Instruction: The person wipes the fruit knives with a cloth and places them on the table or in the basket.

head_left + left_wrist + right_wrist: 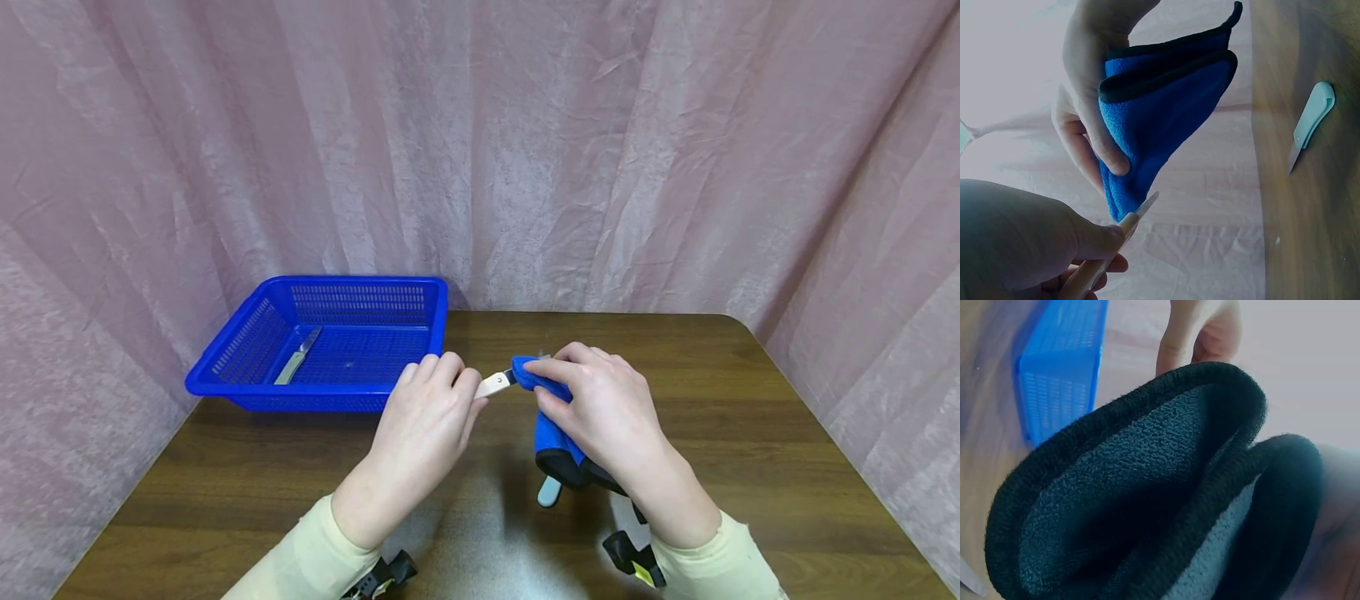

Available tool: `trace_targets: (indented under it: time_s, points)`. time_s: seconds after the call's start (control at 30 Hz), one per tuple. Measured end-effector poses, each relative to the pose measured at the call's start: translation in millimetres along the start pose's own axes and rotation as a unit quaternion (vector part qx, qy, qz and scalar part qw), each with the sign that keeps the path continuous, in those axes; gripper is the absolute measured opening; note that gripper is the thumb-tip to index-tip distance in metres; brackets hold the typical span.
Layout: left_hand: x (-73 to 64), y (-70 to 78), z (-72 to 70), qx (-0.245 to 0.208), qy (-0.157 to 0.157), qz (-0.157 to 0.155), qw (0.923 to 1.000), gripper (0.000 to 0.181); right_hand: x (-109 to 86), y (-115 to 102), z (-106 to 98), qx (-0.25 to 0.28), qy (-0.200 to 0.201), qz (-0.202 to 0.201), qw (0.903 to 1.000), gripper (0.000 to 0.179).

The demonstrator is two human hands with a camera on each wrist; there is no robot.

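My left hand [422, 421] grips a small knife by its cream handle [492, 385], the blade pointing right toward the cloth. In the left wrist view the knife's blade [1148, 204] shows beside the lower corner of the cloth. My right hand [603, 408] pinches a folded blue cloth [552, 429] with black edging between thumb and fingers, its lower part hanging down. A second knife [1315, 115], with a pale green handle, lies on the table; in the head view the cloth hides most of it. Dark cloth folds [1147, 462] fill much of the right wrist view.
A blue plastic basket [315, 389] stands at the table's back left, close to my left hand. Inside it lies another knife [292, 365] with a pale handle. A pink curtain [525, 167] hangs behind the brown wooden table [750, 467].
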State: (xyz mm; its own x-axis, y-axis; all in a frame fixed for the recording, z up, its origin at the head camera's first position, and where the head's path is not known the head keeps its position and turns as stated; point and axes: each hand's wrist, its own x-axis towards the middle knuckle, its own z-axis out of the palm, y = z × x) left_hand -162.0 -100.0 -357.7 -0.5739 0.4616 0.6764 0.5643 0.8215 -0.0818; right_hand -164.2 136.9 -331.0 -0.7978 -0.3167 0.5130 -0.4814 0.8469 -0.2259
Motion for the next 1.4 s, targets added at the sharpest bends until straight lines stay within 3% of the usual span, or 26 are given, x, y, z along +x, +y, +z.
trace_targets:
  time_s: [0.63, 1.4]
  points:
    - [0.1, 0.3, -0.9, 0.002, 0.0, -0.001, 1.0, 0.021, 1.4, 6, 0, -0.003, -0.001, 0.013, 0.9999, 0.029]
    - [0.2, 0.1, -0.1, 0.002, 0.008, 0.002, 1.0, 0.02, 4.6, 23, -4, -0.011, -0.004, 0.059, 0.9982, 0.03]
